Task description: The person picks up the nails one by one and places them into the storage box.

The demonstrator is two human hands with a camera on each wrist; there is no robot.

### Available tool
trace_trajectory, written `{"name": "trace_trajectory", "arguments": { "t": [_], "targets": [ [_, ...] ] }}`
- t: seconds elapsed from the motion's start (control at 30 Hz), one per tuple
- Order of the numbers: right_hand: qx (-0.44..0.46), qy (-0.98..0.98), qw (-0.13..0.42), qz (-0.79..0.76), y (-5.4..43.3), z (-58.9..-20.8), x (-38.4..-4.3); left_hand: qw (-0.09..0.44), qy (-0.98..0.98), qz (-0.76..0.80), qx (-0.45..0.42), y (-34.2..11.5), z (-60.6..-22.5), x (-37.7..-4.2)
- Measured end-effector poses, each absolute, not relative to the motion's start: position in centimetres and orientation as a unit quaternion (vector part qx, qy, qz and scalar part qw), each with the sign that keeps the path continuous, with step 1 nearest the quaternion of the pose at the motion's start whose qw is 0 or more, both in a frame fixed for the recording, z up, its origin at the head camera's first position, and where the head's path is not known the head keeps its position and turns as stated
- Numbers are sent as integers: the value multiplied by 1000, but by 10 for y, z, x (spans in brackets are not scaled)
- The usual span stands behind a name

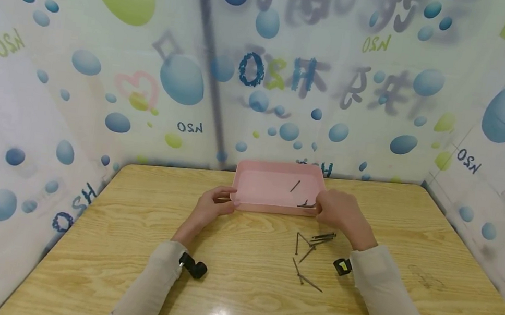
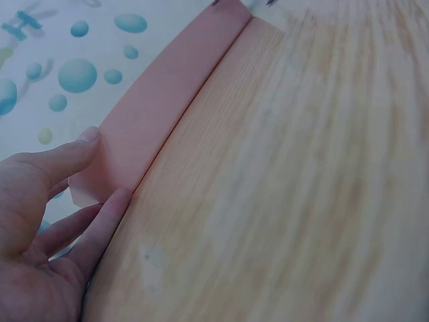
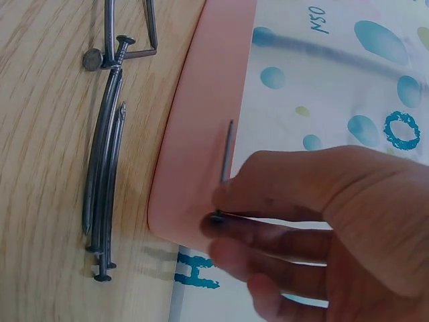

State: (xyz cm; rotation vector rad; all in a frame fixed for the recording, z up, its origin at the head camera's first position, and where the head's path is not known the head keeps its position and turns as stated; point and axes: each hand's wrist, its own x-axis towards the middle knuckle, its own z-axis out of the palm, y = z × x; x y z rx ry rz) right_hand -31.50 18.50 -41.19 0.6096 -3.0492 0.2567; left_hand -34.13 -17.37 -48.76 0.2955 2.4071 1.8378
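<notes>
Right hand (image 1: 339,210): I am pinching nail (image 3: 228,151) at pink tray (image 1: 260,186); left hand (image 1: 209,207): gripping tray. Risk: loose pinch dropping nail outside.

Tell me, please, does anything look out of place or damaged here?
Several nails lie loose and crisscrossed on the table, outside the pink tray, while other nails lie inside it. I see no clear damage.

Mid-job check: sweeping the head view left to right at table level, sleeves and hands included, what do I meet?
Left sleeve → left hand → pink tray → right hand → right sleeve.
</notes>
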Motion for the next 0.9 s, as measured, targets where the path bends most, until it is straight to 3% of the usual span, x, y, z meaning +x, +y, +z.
{"name": "trace_trajectory", "arguments": {
  "t": [0.9],
  "targets": [
    [178, -977, 69, 91, 186, -407, -316, 44, 795, 597, 99, -175, -490, -342]
  ]
}}
